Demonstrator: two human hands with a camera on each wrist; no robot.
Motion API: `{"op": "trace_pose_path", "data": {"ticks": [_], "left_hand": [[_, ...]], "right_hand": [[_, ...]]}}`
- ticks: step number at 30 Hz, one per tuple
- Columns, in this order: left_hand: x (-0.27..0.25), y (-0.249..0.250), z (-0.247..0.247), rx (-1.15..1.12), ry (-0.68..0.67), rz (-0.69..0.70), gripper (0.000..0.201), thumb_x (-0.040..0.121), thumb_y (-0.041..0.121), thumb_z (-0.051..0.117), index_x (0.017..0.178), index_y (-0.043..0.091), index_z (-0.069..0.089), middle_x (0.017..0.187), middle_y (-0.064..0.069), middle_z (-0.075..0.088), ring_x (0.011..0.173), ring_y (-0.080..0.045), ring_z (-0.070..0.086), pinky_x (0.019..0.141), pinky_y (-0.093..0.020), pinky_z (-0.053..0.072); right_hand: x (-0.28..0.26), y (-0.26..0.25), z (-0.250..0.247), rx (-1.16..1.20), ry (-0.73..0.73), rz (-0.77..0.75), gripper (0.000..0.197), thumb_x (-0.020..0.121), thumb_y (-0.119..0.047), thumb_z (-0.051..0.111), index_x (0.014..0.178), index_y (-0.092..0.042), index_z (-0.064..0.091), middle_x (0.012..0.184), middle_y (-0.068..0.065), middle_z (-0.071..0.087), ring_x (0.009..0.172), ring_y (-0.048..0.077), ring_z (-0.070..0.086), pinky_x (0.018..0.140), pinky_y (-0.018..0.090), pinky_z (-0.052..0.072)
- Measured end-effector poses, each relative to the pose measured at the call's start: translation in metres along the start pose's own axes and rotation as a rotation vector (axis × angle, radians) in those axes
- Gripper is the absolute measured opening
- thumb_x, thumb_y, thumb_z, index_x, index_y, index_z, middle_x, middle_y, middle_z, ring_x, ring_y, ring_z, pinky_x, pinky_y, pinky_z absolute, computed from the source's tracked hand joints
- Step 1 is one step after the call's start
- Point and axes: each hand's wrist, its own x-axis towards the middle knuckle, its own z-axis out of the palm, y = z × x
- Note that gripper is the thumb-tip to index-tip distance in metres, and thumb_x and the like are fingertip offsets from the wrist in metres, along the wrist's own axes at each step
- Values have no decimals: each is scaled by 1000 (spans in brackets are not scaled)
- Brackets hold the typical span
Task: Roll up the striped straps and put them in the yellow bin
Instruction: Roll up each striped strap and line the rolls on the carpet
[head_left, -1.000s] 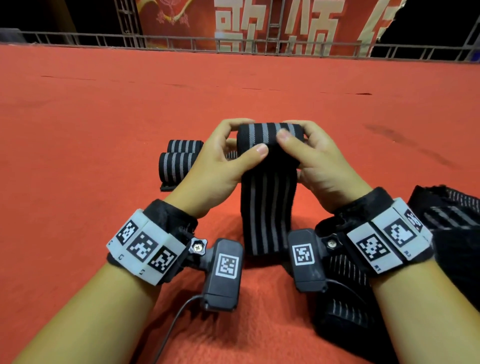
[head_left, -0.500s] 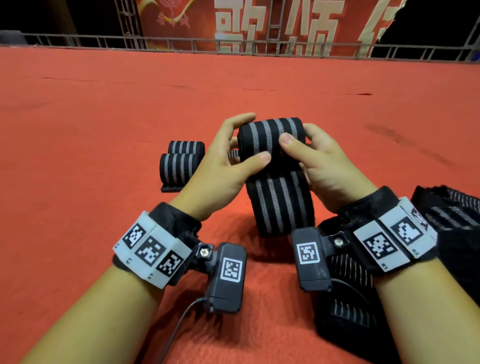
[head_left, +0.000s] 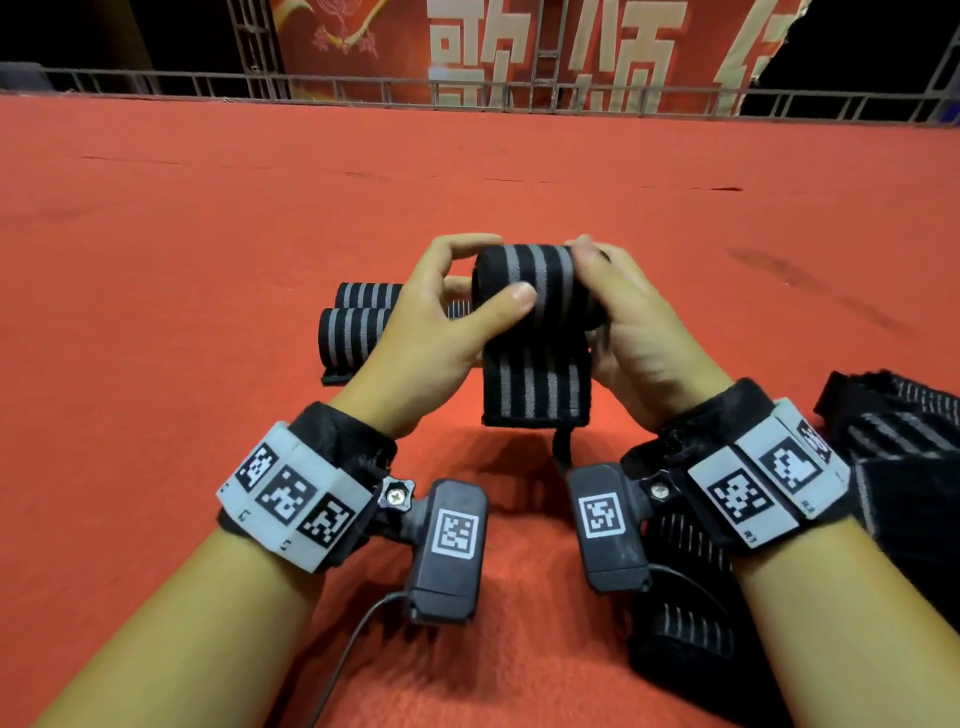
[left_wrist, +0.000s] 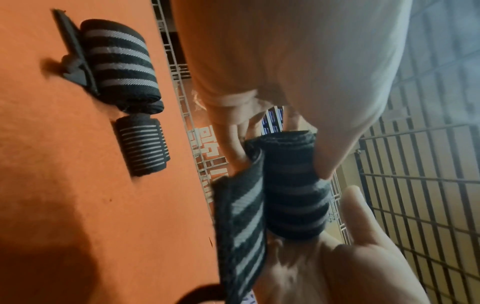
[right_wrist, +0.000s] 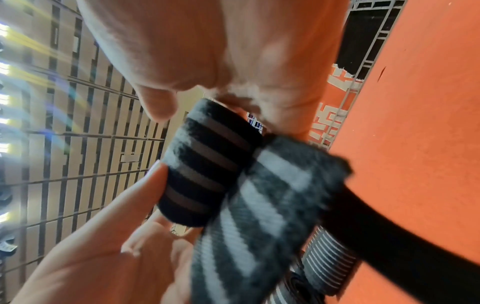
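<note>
A black strap with grey stripes (head_left: 535, 291) is held above the red carpet, most of it wound into a thick roll (left_wrist: 293, 193) (right_wrist: 207, 164). Its short loose tail (head_left: 535, 387) hangs down, a thin black tab at its end. My left hand (head_left: 441, 322) grips the roll's left end, thumb across the front. My right hand (head_left: 628, 332) grips the right end, fingers curled over the top. Two finished rolls (head_left: 353, 332) (left_wrist: 119, 61) lie on the carpet just left of my left hand. The yellow bin is not in view.
A heap of unrolled striped straps (head_left: 893, 467) lies on the carpet at the right, reaching under my right wrist (right_wrist: 330, 255). A metal railing (head_left: 363, 88) and a red banner (head_left: 519, 47) close off the far edge of the carpet.
The roll has grown and the hanging tail has shortened, its end lifting off the carpet. Both hands kept turning the roll in place.
</note>
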Motion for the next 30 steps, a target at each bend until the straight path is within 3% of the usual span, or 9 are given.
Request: {"op": "trace_pose_path", "data": {"ticks": [4, 6, 10, 12, 15, 19, 23, 28, 30], "left_hand": [[-2, -5, 2, 54, -76, -8, 49, 82, 38, 72, 126, 35, 50, 120, -7, 62, 100, -17, 68, 76, -28, 57], [-1, -5, 3, 0, -57, -89, 44, 86, 45, 68, 125, 32, 51, 116, -5, 63, 97, -12, 69, 70, -26, 56], [1, -5, -3, 26, 3, -21, 45, 84, 27, 75, 123, 25, 52, 114, -11, 60, 90, -13, 68, 69, -26, 55], [0, -6, -3, 76, -31, 10, 49, 81, 27, 78, 123, 27, 51, 118, -10, 60, 93, -13, 68, 73, -26, 56], [1, -10, 1, 26, -37, -65, 55, 77, 44, 72, 125, 32, 49, 122, -11, 61, 101, -16, 68, 74, -30, 58], [4, -13, -3, -6, 36, -71, 52, 77, 39, 73, 123, 30, 51, 119, -15, 64, 105, -25, 68, 79, -39, 60], [3, -17, -2, 29, 58, -58, 48, 76, 38, 74, 119, 33, 54, 114, -12, 66, 107, -26, 66, 73, -30, 55], [-3, -11, -6, 9, 89, -92, 54, 74, 45, 74, 124, 36, 56, 120, -9, 64, 109, -22, 66, 88, -45, 58], [-8, -5, -12, 8, 117, -95, 64, 71, 51, 74, 129, 36, 52, 122, -1, 65, 114, -16, 63, 91, -40, 55]], "right_hand": [[-2, 0, -4, 0, 10, 54, 26, 92, -28, 61, 113, -12, 58, 99, 4, 68, 89, 16, 67, 84, 41, 56], [-3, 1, -2, -7, 27, 36, 41, 84, -26, 68, 119, -12, 53, 99, 5, 67, 88, 19, 68, 83, 42, 56], [-3, 1, 3, 57, 43, 85, 47, 89, -38, 64, 122, -6, 52, 114, 18, 67, 100, 30, 68, 87, 51, 55], [-3, 1, 0, 44, 50, 108, 36, 95, -29, 58, 119, -3, 53, 114, 22, 66, 100, 33, 68, 89, 57, 53], [-2, 2, -1, 32, 84, 50, 26, 91, -18, 63, 114, -6, 57, 103, 16, 68, 90, 27, 68, 86, 51, 56], [-2, 6, -1, 35, 20, 67, 24, 93, -20, 61, 115, -13, 56, 96, 8, 70, 81, 21, 70, 70, 40, 58], [-1, 9, -9, -47, -46, 142, 24, 91, -25, 63, 114, -21, 59, 91, -1, 71, 81, 19, 72, 68, 40, 57], [-4, 2, -9, -129, -92, 84, 36, 89, -11, 65, 123, -20, 60, 104, 13, 69, 86, 23, 70, 63, 37, 57], [-10, -4, 0, -174, -87, 31, 34, 90, -11, 65, 122, -21, 60, 106, 15, 68, 87, 24, 69, 62, 39, 58]]}}
